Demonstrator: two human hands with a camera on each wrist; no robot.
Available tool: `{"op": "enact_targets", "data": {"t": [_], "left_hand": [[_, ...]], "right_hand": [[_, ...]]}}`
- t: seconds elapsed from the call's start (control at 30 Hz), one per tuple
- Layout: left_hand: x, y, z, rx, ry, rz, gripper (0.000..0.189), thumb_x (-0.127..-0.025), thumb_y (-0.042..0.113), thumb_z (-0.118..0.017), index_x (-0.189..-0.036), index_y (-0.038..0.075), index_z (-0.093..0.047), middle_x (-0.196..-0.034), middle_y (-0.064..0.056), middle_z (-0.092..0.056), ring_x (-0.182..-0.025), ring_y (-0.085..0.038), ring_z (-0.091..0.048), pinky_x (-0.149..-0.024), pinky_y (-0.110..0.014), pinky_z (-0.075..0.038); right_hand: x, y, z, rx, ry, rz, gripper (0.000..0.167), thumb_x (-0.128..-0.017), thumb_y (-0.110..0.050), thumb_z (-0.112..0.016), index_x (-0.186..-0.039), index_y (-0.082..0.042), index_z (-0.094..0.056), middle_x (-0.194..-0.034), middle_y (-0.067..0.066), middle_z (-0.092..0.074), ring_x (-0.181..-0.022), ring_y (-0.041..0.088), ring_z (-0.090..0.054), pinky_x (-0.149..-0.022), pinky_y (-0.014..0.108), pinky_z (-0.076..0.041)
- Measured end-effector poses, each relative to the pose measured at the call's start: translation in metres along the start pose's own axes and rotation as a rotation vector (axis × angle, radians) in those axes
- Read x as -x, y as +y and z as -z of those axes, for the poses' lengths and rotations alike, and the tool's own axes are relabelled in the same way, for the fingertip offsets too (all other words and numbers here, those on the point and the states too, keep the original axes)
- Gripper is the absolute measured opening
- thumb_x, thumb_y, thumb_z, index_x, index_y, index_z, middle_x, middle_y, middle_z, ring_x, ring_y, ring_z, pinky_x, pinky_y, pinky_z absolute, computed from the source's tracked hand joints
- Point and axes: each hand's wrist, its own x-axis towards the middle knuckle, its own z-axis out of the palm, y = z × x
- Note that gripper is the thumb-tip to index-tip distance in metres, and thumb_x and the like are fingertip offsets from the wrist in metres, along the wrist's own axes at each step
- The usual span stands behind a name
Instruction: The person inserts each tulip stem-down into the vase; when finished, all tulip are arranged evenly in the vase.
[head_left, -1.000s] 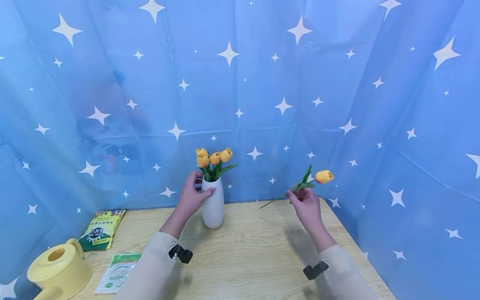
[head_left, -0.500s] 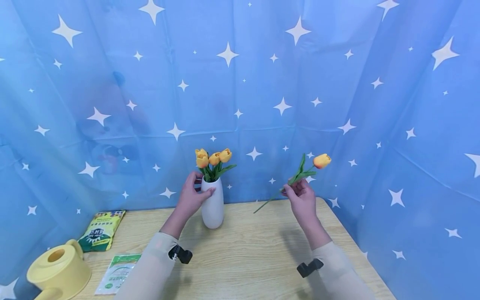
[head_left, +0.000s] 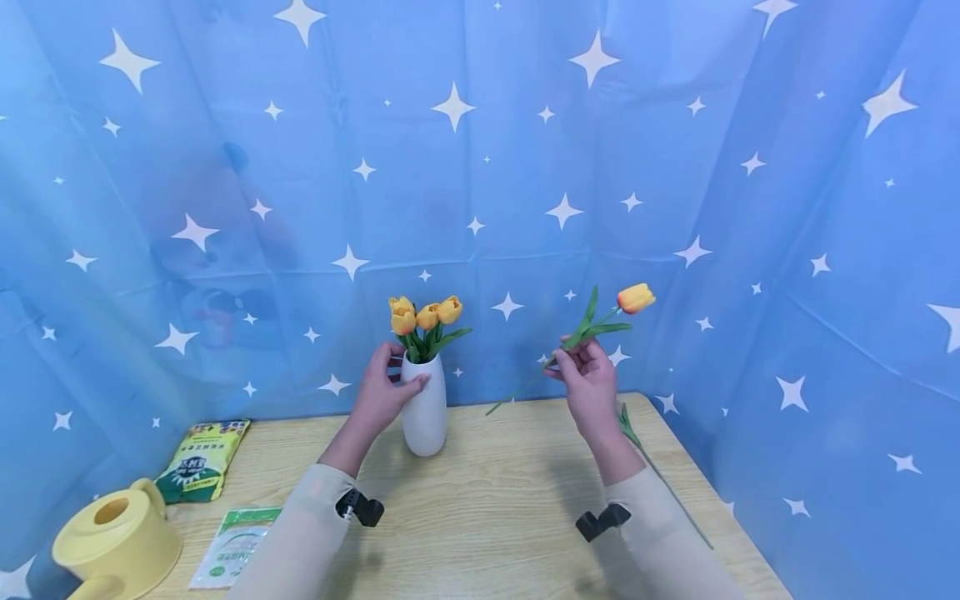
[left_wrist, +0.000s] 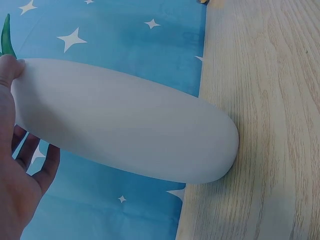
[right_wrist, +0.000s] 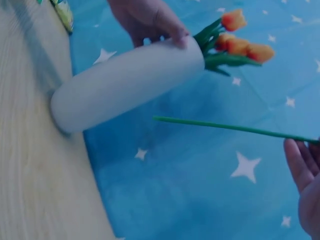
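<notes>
A white vase [head_left: 424, 417] stands upright on the wooden table, with several orange-yellow tulips [head_left: 427, 317] in its mouth. My left hand [head_left: 375, 400] grips the vase around its upper part, thumb on the near side. In the left wrist view, the vase body [left_wrist: 125, 120] fills the middle. To the right, my right hand [head_left: 592, 396] pinches a single tulip [head_left: 636, 298] by its green stem, raised above the table. Its bloom points up and right; the bare stem end slants down toward the vase, apart from it. The right wrist view shows that stem [right_wrist: 220, 125] clearly.
Another green stem with a leaf [head_left: 667, 483] lies along the table's right side, partly behind the right forearm. At the left are a yellow watering can [head_left: 123, 542], a yellow-green bag [head_left: 202, 462] and a white-green packet [head_left: 234, 546]. A blue starry curtain [head_left: 510, 208] hangs behind.
My right hand has lifted the tulip and moved it left, toward the vase. The stem on the right side of the table has come into view. My left hand and the vase stay in place.
</notes>
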Motion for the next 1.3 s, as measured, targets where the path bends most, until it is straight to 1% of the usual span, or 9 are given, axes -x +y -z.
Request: {"op": "enact_targets", "data": {"t": [0.13, 0.33, 0.47, 0.57, 0.67, 0.8, 0.9, 0.97, 1.3], "left_hand": [[0.0, 0.0, 0.0, -0.007, -0.004, 0.003, 0.052, -0.097, 0.033, -0.087, -0.132, 0.013, -0.053, -0.142, -0.011, -0.056, -0.134, -0.037, -0.056, -0.113, -0.06, -0.053], [0.0, 0.0, 0.001, -0.009, -0.006, 0.005, 0.052, -0.098, 0.034, -0.087, -0.132, 0.013, -0.053, -0.143, -0.011, -0.056, -0.135, -0.037, -0.057, -0.114, -0.06, -0.052], [0.0, 0.001, 0.001, -0.003, -0.008, 0.004, 0.052, -0.098, 0.034, -0.087, -0.131, 0.013, -0.053, -0.143, -0.011, -0.056, -0.135, -0.037, -0.056, -0.114, -0.059, -0.052], [-0.001, 0.001, 0.0, 0.001, -0.01, 0.001, 0.052, -0.098, 0.033, -0.087, -0.131, 0.013, -0.053, -0.143, -0.012, -0.056, -0.135, -0.037, -0.057, -0.114, -0.06, -0.052], [-0.001, 0.002, 0.0, 0.0, -0.01, -0.001, 0.052, -0.098, 0.033, -0.087, -0.131, 0.012, -0.052, -0.143, -0.013, -0.056, -0.135, -0.038, -0.057, -0.114, -0.06, -0.052], [0.001, 0.003, 0.001, -0.004, -0.008, 0.0, 0.052, -0.098, 0.032, -0.087, -0.131, 0.011, -0.052, -0.143, -0.013, -0.056, -0.135, -0.038, -0.057, -0.114, -0.06, -0.053], [0.002, 0.003, 0.002, -0.005, -0.006, -0.003, 0.052, -0.098, 0.032, -0.087, -0.13, 0.012, -0.052, -0.142, -0.012, -0.056, -0.134, -0.038, -0.058, -0.113, -0.06, -0.053], [0.002, 0.003, 0.002, -0.004, -0.008, -0.006, 0.052, -0.098, 0.033, -0.087, -0.131, 0.012, -0.052, -0.143, -0.013, -0.056, -0.135, -0.038, -0.058, -0.113, -0.06, -0.053], [0.001, 0.001, 0.001, -0.015, -0.004, -0.013, 0.051, -0.098, 0.031, -0.087, -0.13, 0.012, -0.053, -0.142, -0.011, -0.057, -0.134, -0.037, -0.058, -0.112, -0.059, -0.054]], "right_hand": [[-0.004, -0.009, -0.013, -0.042, 0.008, 0.036, 0.019, -0.107, 0.001, -0.071, -0.125, -0.003, -0.068, -0.111, 0.023, -0.069, -0.095, 0.023, -0.076, -0.084, 0.037, -0.068], [-0.011, -0.023, -0.037, -0.105, 0.032, 0.09, 0.017, -0.107, 0.004, -0.068, -0.123, -0.002, -0.067, -0.108, 0.024, -0.068, -0.091, 0.019, -0.076, -0.082, 0.036, -0.068], [-0.018, -0.032, -0.052, -0.139, 0.046, 0.127, 0.016, -0.107, 0.006, -0.066, -0.121, -0.003, -0.066, -0.107, 0.025, -0.067, -0.091, 0.019, -0.076, -0.082, 0.037, -0.068], [-0.025, -0.039, -0.063, -0.148, 0.048, 0.157, 0.016, -0.107, 0.005, -0.066, -0.12, -0.004, -0.066, -0.108, 0.028, -0.067, -0.094, 0.025, -0.076, -0.083, 0.038, -0.068], [-0.031, -0.044, -0.073, -0.146, 0.044, 0.183, 0.016, -0.106, 0.005, -0.067, -0.119, -0.004, -0.067, -0.108, 0.026, -0.068, -0.097, 0.037, -0.075, -0.084, 0.04, -0.068], [-0.036, -0.046, -0.084, -0.146, 0.036, 0.207, 0.016, -0.106, 0.006, -0.067, -0.118, -0.004, -0.067, -0.107, 0.028, -0.068, -0.096, 0.035, -0.075, -0.084, 0.039, -0.068], [-0.036, -0.046, -0.091, -0.139, 0.023, 0.222, 0.014, -0.106, 0.006, -0.068, -0.119, 0.0, -0.066, -0.109, 0.034, -0.067, -0.097, 0.033, -0.076, -0.085, 0.039, -0.068], [-0.035, -0.045, -0.096, -0.121, 0.015, 0.227, 0.014, -0.106, 0.005, -0.069, -0.12, 0.003, -0.065, -0.108, 0.029, -0.069, -0.098, 0.037, -0.076, -0.085, 0.039, -0.068], [-0.022, -0.037, -0.116, -0.041, -0.052, 0.21, 0.017, -0.107, 0.002, -0.069, -0.123, 0.002, -0.066, -0.11, 0.034, -0.07, -0.099, 0.035, -0.077, -0.086, 0.04, -0.068]]}}
